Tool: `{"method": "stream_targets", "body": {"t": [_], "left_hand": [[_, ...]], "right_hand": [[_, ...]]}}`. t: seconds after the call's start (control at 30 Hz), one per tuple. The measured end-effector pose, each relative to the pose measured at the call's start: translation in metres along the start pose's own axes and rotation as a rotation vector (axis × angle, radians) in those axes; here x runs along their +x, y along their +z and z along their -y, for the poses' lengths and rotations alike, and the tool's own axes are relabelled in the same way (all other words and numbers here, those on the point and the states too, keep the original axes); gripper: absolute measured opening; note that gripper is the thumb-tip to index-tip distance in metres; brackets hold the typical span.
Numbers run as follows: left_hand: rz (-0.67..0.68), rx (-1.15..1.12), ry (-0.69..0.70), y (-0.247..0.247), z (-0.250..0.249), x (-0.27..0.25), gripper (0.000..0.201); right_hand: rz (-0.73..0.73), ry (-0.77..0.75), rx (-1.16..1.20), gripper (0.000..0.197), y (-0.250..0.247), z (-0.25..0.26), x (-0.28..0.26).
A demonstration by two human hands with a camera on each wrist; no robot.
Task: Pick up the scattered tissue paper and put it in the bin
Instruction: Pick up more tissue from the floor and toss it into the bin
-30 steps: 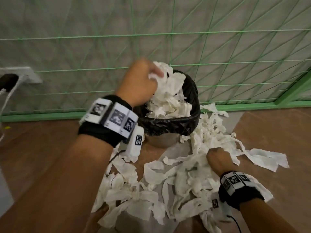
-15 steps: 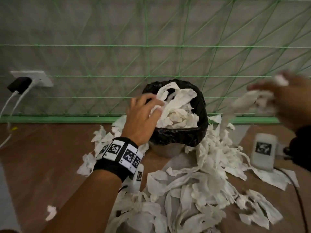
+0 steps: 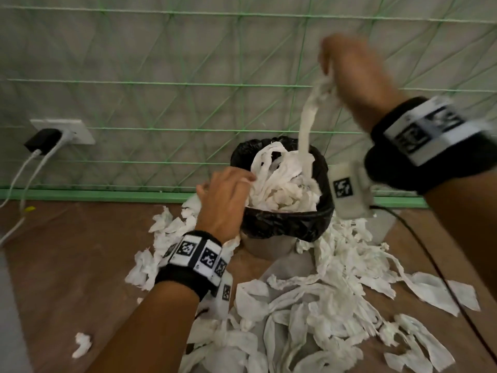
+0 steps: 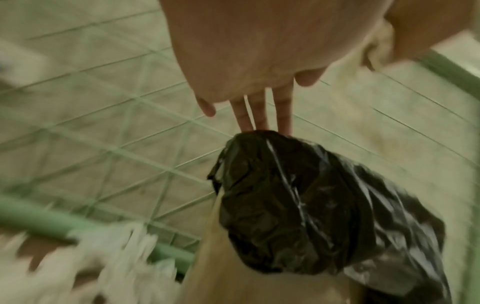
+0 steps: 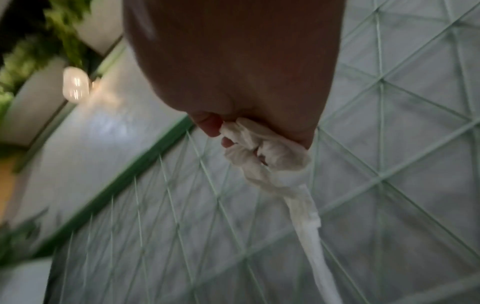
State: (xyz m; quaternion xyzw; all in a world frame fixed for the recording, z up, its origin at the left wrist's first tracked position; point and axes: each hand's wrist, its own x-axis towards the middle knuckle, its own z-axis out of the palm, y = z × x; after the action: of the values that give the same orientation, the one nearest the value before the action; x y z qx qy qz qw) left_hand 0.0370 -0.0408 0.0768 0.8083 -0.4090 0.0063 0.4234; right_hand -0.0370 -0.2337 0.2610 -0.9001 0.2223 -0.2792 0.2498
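A: Right hand [image 3: 352, 74], raised above the bin [image 3: 285, 227], pinches a long strip of tissue [image 3: 306, 130] whose lower end trails into the heaped paper; left hand [image 3: 224, 205], fingers straight, rests at the near-left rim, touching the black liner [image 4: 311, 201].

B: How is the drop done well?

A: Probably by lowering the strip until most of it sits inside, then letting go, while the left hand presses the overflowing heap [image 3: 279, 187] down. The bin looks full, so anything loose may slide back onto the floor [image 3: 67, 265].

B: What differs from half a second ago?

A: The right hand, then out to the right with its tissue, is now up over the bin. The left hand has eased from the heap toward the rim. The scattered tissue paper [image 3: 317, 305] covers the floor in front of the bin, as before.
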Motion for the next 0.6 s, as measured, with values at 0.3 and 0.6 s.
{"method": "stream_targets", "body": {"t": [0.3, 0.6], "left_hand": [[0.456, 0.318, -0.637, 0.03, 0.124, -0.134, 0.055], [0.636, 0.614, -0.491, 0.069, 0.111, -0.213, 0.042]], "right_hand": [[0.283, 0.199, 0.074, 0.036, 0.055, -0.075, -0.062], [0.558, 0.862, -0.506, 0.042, 0.029, -0.33, -0.2]]}}
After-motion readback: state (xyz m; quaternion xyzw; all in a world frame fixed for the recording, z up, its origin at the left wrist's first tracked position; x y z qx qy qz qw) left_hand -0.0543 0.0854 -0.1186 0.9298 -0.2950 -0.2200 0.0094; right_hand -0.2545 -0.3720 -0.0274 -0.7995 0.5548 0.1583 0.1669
